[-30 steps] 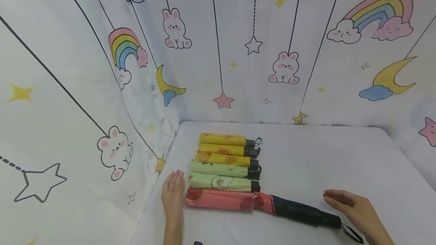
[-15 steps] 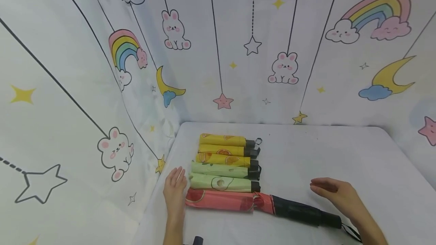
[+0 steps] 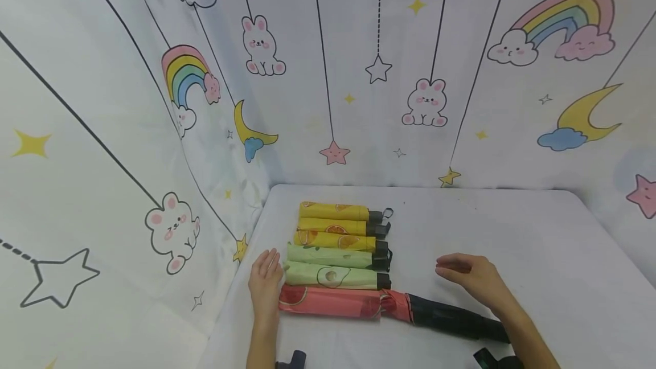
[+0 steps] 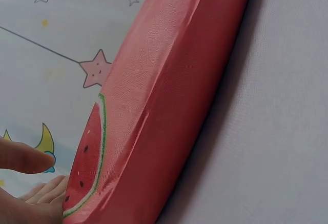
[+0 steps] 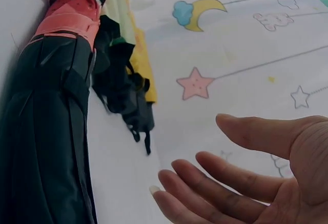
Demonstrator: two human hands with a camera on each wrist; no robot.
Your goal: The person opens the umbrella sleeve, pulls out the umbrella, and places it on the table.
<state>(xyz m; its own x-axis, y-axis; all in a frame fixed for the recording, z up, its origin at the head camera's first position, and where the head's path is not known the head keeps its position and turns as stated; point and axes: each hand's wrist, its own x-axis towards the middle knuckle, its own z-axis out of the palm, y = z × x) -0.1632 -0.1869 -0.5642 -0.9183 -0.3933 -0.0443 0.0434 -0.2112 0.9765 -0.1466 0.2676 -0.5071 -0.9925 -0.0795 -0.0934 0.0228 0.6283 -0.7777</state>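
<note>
A watermelon-print red umbrella [image 3: 333, 302] lies nearest the front edge, its long black part [image 3: 451, 319] stretching right. Behind it, side by side, are two pale green avocado-print umbrellas [image 3: 330, 275] and three yellow orange-print umbrellas [image 3: 333, 211], black handles all to the right. My left hand [image 3: 265, 289] rests at the left ends of the red and green ones, fingers straight. In the left wrist view, its fingers [image 4: 48, 190] are right at the red cloth's end. My right hand [image 3: 474, 279] hovers right of the row, fingers spread apart from the thumb, palm holding nothing; my forearm covers the black part's far end.
All the umbrellas lie on a white-covered table [image 3: 512, 232]. Behind and to the left hangs a white curtain [image 3: 297, 101] printed with rabbits, stars, moons and rainbows. Dark wrist-camera pieces [image 3: 297, 359] show at the bottom edge.
My right hand has moved left and away from me, from beside the strap end of the black part toward the handles. My left hand has shifted only slightly. The umbrellas stay put.
</note>
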